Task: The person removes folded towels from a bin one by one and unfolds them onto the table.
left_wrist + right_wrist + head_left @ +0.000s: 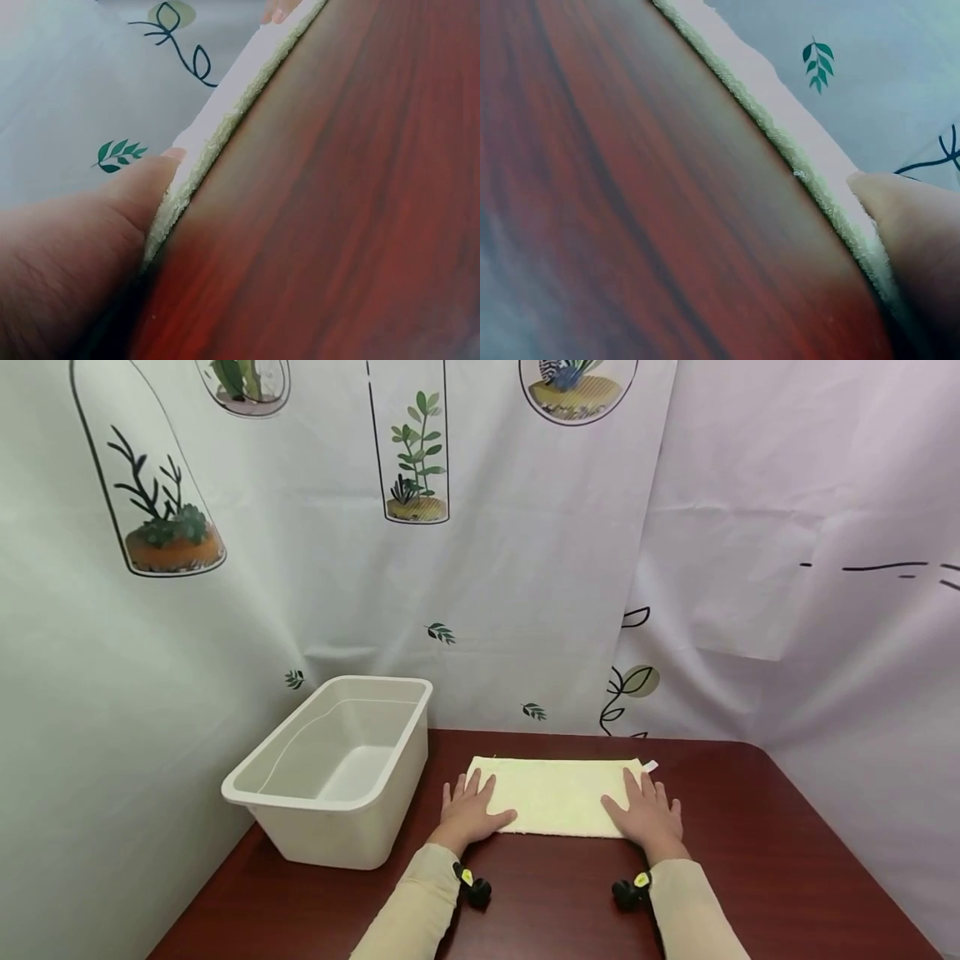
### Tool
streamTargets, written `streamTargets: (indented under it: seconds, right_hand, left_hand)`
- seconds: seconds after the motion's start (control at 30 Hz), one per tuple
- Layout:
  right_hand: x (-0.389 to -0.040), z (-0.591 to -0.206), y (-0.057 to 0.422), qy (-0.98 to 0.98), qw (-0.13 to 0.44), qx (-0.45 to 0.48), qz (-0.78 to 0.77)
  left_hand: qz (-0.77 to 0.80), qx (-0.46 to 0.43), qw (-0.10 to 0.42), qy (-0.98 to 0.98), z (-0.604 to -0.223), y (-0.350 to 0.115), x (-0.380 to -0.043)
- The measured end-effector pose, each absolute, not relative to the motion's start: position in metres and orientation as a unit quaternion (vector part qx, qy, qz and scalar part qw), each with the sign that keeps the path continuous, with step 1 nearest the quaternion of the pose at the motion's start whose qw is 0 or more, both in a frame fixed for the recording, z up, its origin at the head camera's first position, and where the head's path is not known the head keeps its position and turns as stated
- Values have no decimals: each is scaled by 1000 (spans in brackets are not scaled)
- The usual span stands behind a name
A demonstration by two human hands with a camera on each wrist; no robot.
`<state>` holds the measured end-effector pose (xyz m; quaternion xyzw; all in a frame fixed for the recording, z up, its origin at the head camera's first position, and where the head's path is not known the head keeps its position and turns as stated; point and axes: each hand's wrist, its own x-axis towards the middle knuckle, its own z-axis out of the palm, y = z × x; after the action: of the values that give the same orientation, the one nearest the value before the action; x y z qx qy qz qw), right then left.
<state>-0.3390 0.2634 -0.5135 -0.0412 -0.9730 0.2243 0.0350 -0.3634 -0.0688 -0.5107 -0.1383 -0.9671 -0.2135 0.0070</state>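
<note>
A pale yellow towel (558, 797), folded into a flat rectangle, lies on the table with a small white tag (649, 767) at its far right corner. My left hand (468, 810) rests on the towel's left end, fingers spread and thumb pointing inward. On the right end lies my right hand (647, 812), its fingers likewise spread. Seen from the left wrist, the thumb (127, 202) sits over the near edge of the towel (199, 161). The right wrist view has the other thumb (907, 206) on the fluffy towel edge (780, 139).
A deep white plastic bin (330, 810) stands at the left on the dark red wooden table (555, 902). Behind the table hangs a white curtain (510, 568) printed with plants. Each wrist wears a small black camera, the left one (477, 893) beside the sleeve.
</note>
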Motion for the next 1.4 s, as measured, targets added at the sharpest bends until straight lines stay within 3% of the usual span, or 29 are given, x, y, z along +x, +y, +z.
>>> streamTargets:
  seconds: [0.17,0.4,0.63,0.9,1.13,1.4]
  right_hand:
    - [-342,-513,265,-960,74,-83,255]
    - [-350,-516,270,-962,69,-110,240]
    - [-360,-517,271,-953,120,-131,244]
    - [-365,-517,269,-938,174,-140,265]
    - [-365,-516,268,-926,185,-144,295]
    - [-362,-514,268,-907,196,-156,338]
  left_hand:
    - [-234,-119,29,-964,-514,-71,-363]
    - [-236,-82,43,-967,-518,-67,-371]
    - [-275,-83,86,-954,-521,-66,-387]
    - [-420,-85,144,-892,-518,-67,-398]
    - [-482,-112,152,-856,-519,-70,-399]
    - [-546,-68,179,-816,-520,-69,-401]
